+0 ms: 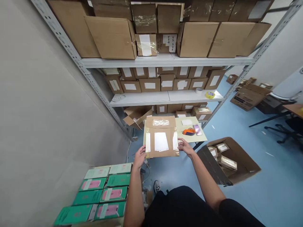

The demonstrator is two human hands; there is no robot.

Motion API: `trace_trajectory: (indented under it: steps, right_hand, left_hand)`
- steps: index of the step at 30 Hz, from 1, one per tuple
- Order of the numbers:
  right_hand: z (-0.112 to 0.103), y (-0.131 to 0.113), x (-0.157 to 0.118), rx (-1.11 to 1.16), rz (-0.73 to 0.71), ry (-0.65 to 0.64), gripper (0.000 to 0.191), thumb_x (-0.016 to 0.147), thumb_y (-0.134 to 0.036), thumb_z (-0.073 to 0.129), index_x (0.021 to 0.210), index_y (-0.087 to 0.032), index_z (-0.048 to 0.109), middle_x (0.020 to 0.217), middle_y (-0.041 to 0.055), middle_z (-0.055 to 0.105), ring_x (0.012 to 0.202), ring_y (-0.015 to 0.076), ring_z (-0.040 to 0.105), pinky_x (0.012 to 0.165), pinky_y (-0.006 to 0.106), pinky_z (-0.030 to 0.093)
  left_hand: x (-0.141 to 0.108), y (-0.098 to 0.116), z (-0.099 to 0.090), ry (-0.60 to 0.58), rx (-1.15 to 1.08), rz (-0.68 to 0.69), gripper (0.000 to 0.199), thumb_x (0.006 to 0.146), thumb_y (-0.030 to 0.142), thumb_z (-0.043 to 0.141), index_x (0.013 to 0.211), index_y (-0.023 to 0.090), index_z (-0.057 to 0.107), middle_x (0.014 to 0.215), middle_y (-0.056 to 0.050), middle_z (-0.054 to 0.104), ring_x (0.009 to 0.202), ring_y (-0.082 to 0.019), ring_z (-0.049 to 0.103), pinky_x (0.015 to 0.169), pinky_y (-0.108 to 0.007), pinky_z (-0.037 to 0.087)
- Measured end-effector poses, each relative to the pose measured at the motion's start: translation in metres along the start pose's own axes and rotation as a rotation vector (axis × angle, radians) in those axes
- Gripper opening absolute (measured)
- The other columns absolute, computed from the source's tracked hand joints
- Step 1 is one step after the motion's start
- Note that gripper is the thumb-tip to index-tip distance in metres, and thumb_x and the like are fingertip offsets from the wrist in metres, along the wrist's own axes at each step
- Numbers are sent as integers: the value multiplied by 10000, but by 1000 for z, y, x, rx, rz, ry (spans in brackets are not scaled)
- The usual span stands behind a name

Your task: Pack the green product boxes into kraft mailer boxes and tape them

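Note:
A cardboard box with clear tape and white paper labels is held between both hands over a small pale table. My left hand has its fingers against the box's lower left edge. At the lower right edge, my right hand grips the same box with thumb and fingers. To the right on the table lie an orange and dark tape dispenser, a partly blurred purple item and a white paper.
Metal shelves with many cartons stand ahead. An open carton holding taped boxes sits on the floor at right. Green boxes are stacked at lower left, beside a grey wall. An open box is behind the table's left side.

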State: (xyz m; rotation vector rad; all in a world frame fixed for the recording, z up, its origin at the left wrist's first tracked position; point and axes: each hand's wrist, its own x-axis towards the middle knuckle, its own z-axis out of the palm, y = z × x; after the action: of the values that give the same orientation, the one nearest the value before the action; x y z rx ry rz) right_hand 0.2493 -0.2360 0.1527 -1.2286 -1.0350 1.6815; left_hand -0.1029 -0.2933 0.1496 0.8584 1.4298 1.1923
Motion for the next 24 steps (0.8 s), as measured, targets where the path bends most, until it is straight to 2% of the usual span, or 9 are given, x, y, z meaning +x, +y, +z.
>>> trace_trajectory:
  steps: [4, 8, 12, 17, 22, 24]
  right_hand:
    - [10, 3, 22, -3, 5, 97, 657, 557, -220, 768, 1188, -272, 589, 799, -59, 624, 712, 148, 610, 697, 299, 505]
    - [7, 2, 45, -24, 20, 140, 660, 549, -220, 746, 1189, -271, 594, 787, -62, 611, 696, 141, 588, 675, 289, 487]
    - [-12, -3, 72, -40, 39, 158, 636, 543, -201, 704, 1169, -260, 609, 778, -59, 601, 670, 131, 559, 637, 275, 463]
    - [-46, -2, 118, -38, 54, 145, 672, 533, -207, 666, 1201, -255, 619, 780, -54, 604, 666, 136, 569, 624, 271, 462]
    - [-67, 26, 174, -71, 110, 129, 653, 537, -188, 649, 1188, -241, 632, 752, -53, 598, 656, 143, 581, 619, 277, 482]
    - [-79, 43, 191, -115, 121, 128, 661, 567, -187, 666, 1223, -258, 632, 809, -32, 637, 687, 157, 617, 641, 294, 511]
  left_hand:
    - [44, 3, -1, -29, 11, -8, 624, 616, 174, 656, 1238, 181, 711, 1076, -94, 770, 946, -232, 731, 828, -323, 580]
    - [73, -1, 5, -90, 24, -9, 623, 639, 222, 683, 1257, 153, 689, 1045, -97, 760, 914, -223, 727, 825, -330, 577]
    - [97, -4, 19, -116, 66, -27, 621, 624, 218, 699, 1241, 151, 692, 1020, -87, 747, 886, -208, 722, 812, -324, 576]
    - [128, 5, 49, -81, 120, -1, 591, 607, 208, 695, 1194, 140, 712, 951, -63, 737, 855, -191, 717, 807, -309, 574]
    - [150, 16, 77, 28, 224, 65, 601, 665, 243, 673, 1254, 134, 710, 1005, -78, 751, 839, -181, 708, 802, -302, 565]
    - [158, 18, 89, 69, 257, 63, 602, 677, 235, 662, 1267, 130, 711, 1052, -97, 758, 851, -191, 715, 799, -306, 567]
